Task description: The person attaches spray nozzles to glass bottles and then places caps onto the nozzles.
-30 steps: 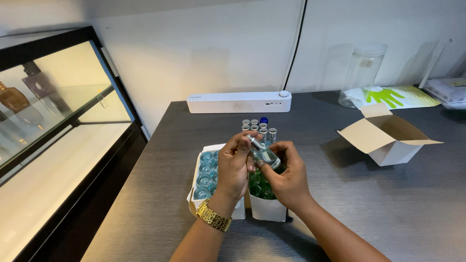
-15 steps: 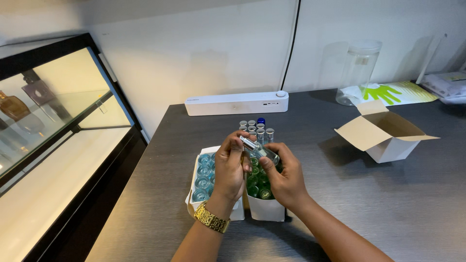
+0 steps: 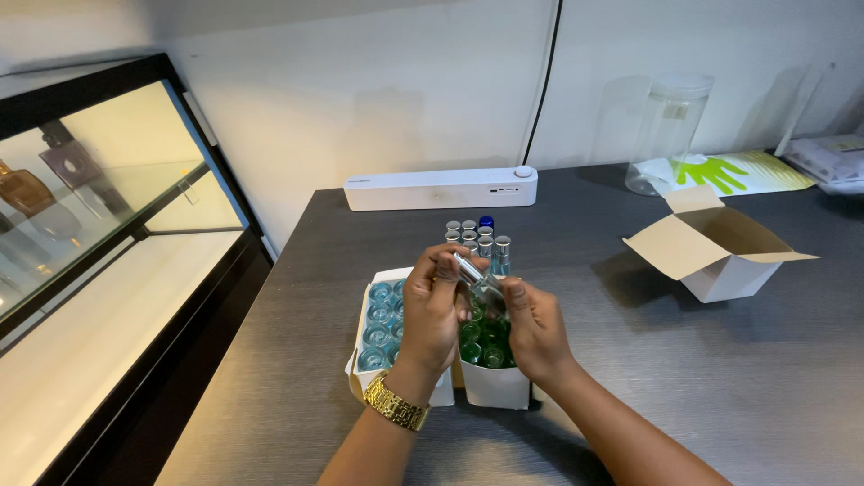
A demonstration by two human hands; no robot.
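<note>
Your left hand (image 3: 430, 310) and right hand (image 3: 536, 326) both pinching a small bottle (image 3: 477, 274), fingers clamped on it, hovering above boxes of green bottles (image 3: 486, 346) and blue bottles (image 3: 380, 324).

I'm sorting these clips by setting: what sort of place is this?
Probably a small perfume shop or its back counter: a glass display case holds bottles, boxes of small vials stand on the dark table, and both hands hold one vial.

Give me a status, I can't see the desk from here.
Left hand and right hand both gripping one small vial. Held above box of green vials. Nothing blocking.
</note>
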